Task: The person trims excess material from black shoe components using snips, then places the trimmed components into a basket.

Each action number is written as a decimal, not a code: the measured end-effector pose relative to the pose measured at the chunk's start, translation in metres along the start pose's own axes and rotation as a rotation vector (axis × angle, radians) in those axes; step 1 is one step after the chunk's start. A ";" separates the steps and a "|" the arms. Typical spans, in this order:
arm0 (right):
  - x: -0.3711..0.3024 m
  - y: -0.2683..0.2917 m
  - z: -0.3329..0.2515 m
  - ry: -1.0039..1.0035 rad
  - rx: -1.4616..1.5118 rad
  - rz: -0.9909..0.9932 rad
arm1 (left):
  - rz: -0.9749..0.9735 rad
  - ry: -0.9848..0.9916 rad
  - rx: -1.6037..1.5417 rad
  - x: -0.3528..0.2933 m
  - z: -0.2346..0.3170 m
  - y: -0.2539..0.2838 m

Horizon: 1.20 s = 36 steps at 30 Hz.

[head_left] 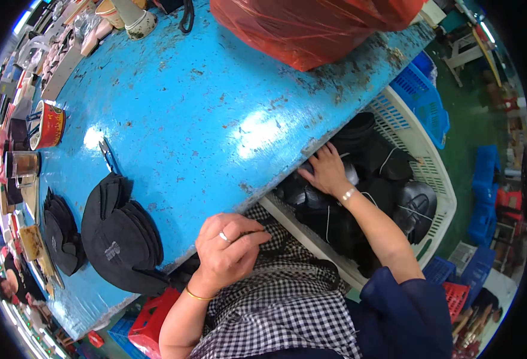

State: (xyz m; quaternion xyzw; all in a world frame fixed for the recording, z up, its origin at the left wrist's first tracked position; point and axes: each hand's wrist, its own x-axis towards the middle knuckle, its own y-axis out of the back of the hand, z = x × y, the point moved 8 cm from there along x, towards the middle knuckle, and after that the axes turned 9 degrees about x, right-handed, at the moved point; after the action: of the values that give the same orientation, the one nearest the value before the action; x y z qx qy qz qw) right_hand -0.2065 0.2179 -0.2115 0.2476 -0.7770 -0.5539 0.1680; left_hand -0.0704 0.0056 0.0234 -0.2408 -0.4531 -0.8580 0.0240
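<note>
My right hand (328,170) reaches into a white plastic basket (440,170) beside the table. Its fingers are spread over the bundles of black cut pieces (416,206) inside, some tied with white string. Whatever lies under the palm is hidden. My left hand (230,248) is raised over the table's near edge, its fingers curled in, and nothing shows in them. To its left, a thick stack of curved black pieces (120,236), shaped like shoe-upper parts, rests on the blue table (174,131). A smaller black stack (62,233) lies farther left.
Small thread snips (107,157) lie behind the larger stack. A red plastic bag (311,30) bulges over the far side. A red tub (49,124) and a brown-filled jar (23,164) stand at the left. Blue crates (422,99) sit right of the table.
</note>
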 end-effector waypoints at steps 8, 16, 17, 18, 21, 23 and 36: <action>-0.015 0.009 0.011 -0.019 -0.033 -0.119 | -0.041 -0.033 -0.075 0.003 0.001 -0.005; 0.022 0.046 -0.073 0.107 0.237 -0.135 | -0.086 -0.048 -0.074 0.004 -0.005 0.003; 0.019 0.067 -0.095 0.188 0.376 -0.075 | -0.113 -0.053 -0.141 0.005 -0.003 0.004; 0.012 0.089 -0.111 0.270 0.519 -0.018 | -0.142 -0.056 -0.207 0.003 -0.003 0.003; 0.005 0.132 -0.150 0.207 0.732 -0.088 | -0.136 -0.037 -0.394 -0.007 -0.003 0.008; 0.004 0.169 -0.175 0.219 0.886 -0.074 | -0.137 -0.015 -0.637 -0.011 0.007 0.032; 0.138 0.162 -0.338 0.252 1.068 -0.222 | 0.729 0.598 -0.631 -0.217 -0.063 0.212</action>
State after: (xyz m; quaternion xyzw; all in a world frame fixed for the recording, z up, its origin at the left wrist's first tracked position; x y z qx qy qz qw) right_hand -0.1714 -0.0808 0.0507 0.4430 -0.8927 -0.0641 0.0514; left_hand 0.1520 -0.2073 0.0620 -0.1238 -0.0357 -0.9189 0.3729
